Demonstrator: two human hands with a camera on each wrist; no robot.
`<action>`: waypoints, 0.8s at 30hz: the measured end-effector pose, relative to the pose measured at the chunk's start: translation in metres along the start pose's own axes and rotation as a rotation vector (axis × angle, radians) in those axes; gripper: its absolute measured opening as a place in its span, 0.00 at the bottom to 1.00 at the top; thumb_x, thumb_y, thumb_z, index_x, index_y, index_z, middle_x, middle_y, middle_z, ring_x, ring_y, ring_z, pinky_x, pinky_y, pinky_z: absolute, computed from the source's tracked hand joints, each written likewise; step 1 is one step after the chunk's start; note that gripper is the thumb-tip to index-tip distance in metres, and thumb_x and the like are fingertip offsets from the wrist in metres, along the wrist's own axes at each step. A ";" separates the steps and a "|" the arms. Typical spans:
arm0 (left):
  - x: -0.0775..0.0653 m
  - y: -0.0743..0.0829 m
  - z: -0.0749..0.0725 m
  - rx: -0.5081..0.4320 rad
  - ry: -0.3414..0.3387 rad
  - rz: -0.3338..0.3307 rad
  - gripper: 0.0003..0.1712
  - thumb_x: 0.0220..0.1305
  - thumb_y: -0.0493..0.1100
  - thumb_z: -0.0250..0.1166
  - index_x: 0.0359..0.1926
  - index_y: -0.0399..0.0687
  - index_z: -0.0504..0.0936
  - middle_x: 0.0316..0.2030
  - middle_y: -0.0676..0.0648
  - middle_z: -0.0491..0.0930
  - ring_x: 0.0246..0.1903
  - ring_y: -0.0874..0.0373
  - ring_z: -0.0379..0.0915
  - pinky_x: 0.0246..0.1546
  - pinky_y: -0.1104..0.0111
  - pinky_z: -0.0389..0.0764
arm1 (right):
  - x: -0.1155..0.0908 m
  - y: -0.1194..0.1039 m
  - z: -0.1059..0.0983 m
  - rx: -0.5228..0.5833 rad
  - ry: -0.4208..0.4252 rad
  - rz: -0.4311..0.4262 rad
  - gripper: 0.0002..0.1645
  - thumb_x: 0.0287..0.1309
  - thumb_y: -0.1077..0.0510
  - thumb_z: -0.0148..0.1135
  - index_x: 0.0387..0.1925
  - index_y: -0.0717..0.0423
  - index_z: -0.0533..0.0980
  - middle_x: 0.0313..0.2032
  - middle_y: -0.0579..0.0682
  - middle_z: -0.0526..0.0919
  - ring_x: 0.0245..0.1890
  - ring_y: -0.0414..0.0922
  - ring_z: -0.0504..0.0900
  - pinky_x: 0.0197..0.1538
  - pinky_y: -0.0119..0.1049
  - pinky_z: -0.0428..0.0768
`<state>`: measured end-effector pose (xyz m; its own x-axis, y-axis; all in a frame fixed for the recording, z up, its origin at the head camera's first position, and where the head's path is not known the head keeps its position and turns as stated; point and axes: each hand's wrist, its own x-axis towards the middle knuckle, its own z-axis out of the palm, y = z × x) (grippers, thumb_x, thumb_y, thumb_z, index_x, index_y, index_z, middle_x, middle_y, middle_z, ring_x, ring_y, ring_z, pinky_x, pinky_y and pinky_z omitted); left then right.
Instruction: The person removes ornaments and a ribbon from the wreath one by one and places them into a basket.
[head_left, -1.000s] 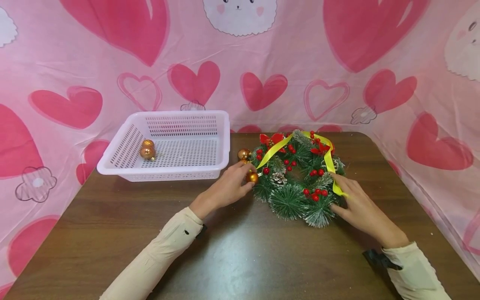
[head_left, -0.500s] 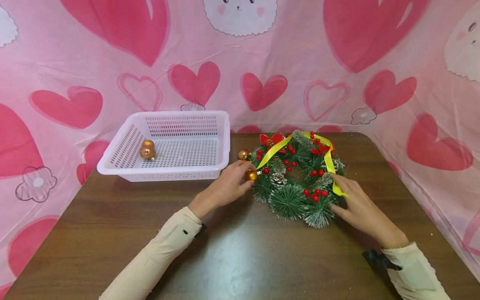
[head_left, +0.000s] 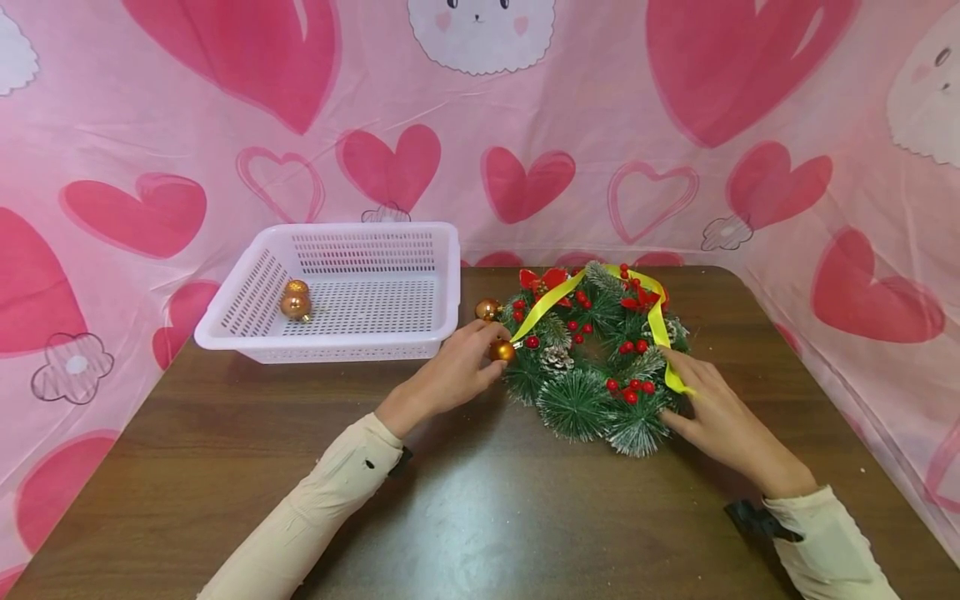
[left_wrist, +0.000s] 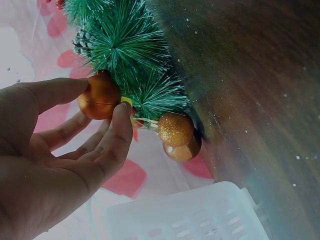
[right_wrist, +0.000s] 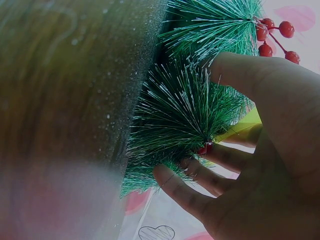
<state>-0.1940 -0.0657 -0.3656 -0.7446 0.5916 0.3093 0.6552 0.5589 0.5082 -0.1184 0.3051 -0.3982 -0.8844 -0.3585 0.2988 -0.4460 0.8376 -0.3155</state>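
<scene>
At the wreath's left edge in the head view, my left hand pinches a matte orange-gold Christmas bauble between thumb and fingers. The left wrist view shows this bauble close against the pine needles. Beyond it are a glittery bauble and a shiny one, overlapping each other. The green wreath lies on the table, with red berries, pinecones and a yellow ribbon. My right hand holds the wreath's right edge, its thumb and fingers around a frosted pine tuft.
A white perforated basket stands at the back left of the brown table. Inside it, near the left wall, are two gold-brown baubles. A pink heart-patterned cloth hangs behind the table.
The left hand and its bauble have shifted slightly left and away from me. The glittery bauble, partly visible earlier in the head view, is now hidden by the fingers. The right hand stays put.
</scene>
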 end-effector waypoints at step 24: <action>-0.001 0.007 -0.008 0.018 0.063 0.054 0.15 0.62 0.37 0.69 0.49 0.40 0.79 0.43 0.46 0.78 0.40 0.56 0.75 0.43 0.66 0.78 | 0.000 0.001 0.001 0.000 -0.006 0.012 0.59 0.45 0.64 0.76 0.75 0.61 0.54 0.66 0.70 0.64 0.63 0.68 0.62 0.55 0.72 0.66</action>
<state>-0.1896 -0.0673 -0.3564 -0.7142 0.5837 0.3863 0.6965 0.5376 0.4753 -0.1189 0.3054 -0.3989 -0.8904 -0.3513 0.2896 -0.4358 0.8418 -0.3185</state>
